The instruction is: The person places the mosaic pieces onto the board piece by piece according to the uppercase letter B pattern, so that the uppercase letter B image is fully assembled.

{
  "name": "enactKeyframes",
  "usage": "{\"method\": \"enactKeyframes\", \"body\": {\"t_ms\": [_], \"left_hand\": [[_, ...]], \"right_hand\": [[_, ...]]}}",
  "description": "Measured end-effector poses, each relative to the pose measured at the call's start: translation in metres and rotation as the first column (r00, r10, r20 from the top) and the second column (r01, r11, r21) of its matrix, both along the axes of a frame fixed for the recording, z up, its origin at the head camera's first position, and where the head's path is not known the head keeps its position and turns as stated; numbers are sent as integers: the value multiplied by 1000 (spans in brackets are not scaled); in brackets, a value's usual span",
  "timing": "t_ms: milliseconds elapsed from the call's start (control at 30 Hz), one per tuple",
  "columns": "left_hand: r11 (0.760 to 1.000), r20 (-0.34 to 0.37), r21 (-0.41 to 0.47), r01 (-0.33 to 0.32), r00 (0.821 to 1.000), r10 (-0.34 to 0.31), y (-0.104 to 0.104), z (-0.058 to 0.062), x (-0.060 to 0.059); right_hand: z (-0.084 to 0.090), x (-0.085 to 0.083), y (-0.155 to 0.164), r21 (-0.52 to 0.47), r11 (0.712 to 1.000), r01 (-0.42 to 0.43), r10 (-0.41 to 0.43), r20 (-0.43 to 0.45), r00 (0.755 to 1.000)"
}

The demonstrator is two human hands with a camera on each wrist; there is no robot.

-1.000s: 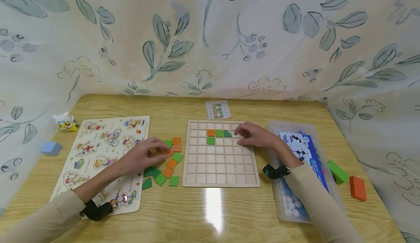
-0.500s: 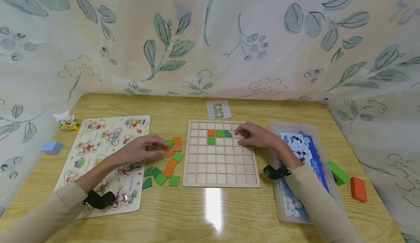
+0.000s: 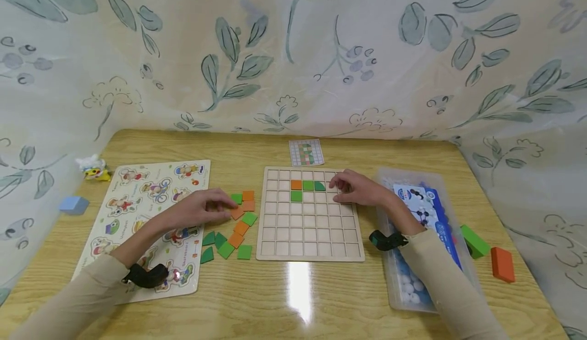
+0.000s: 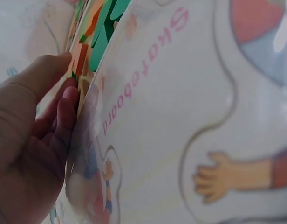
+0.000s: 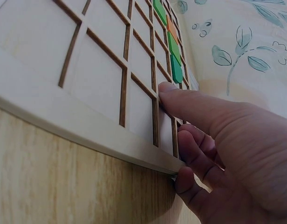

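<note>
Left hand (image 3: 202,211) is over the loose tile pile (image 3: 234,225) on the desk (image 3: 293,294), just left of the grid board (image 3: 309,215). Fingers are curled down at the topmost orange tiles. Can't tell from either view whether the grip has a tile pinched or is only touching; the left wrist view shows mostly the picture puzzle board (image 4: 181,121) with fingers (image 4: 64,107) at its edge.

Right hand (image 3: 355,188) rests on the board's upper right cells, index finger (image 5: 190,105) flat along a groove, other fingers loosely curled at the board edge. Grip relaxed, nothing in it. It looks to be steadying the board.

How I'd do this step well:
- keep the right hand pressing so the board doesn't slide on the glossy desk
- pinch one tile by its edges, lift clear of the pile so neighbours don't drag
- check colour and shape against the pattern card (image 3: 306,152) behind the board before seating
- drop it flat into its cell, then press

Counts:
- tiles seated: 4 in the upper rows: 1 orange, 2 green squares, 1 green quarter-round (image 3: 319,186)
- loose tiles: about 11, roughly 4 orange and 7 green; some may be hidden under the hand
- boards: 2
- pattern card: 1
- clear plastic box (image 3: 415,238) at right: 1, with white balls inside
- blocks at right: 1 green block (image 3: 474,240), 1 orange block (image 3: 502,264)
- far left: 1 blue block (image 3: 73,205), 1 small yellow toy (image 3: 93,168)
</note>
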State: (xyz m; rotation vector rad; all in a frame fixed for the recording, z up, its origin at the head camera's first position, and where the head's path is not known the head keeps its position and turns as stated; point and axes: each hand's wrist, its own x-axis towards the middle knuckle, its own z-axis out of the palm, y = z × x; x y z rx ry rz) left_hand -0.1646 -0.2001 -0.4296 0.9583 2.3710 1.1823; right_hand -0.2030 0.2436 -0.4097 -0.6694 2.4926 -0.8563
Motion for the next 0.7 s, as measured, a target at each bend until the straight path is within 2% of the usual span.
{"method": "enactKeyframes", "body": {"t_ms": [467, 600, 700], "left_hand": [[999, -95, -31, -25, 995, 22, 4, -4, 2], [999, -145, -44, 2, 989, -9, 7, -2, 2], [994, -196, -101, 30, 979, -49, 9, 2, 2]], "right_hand": [[1, 0, 1, -6, 1000, -2, 2, -2, 1000], [0, 0, 1, 1, 1000, -2, 2, -6, 1000], [1, 0, 0, 3, 1000, -1, 1, -1, 1000]]}}
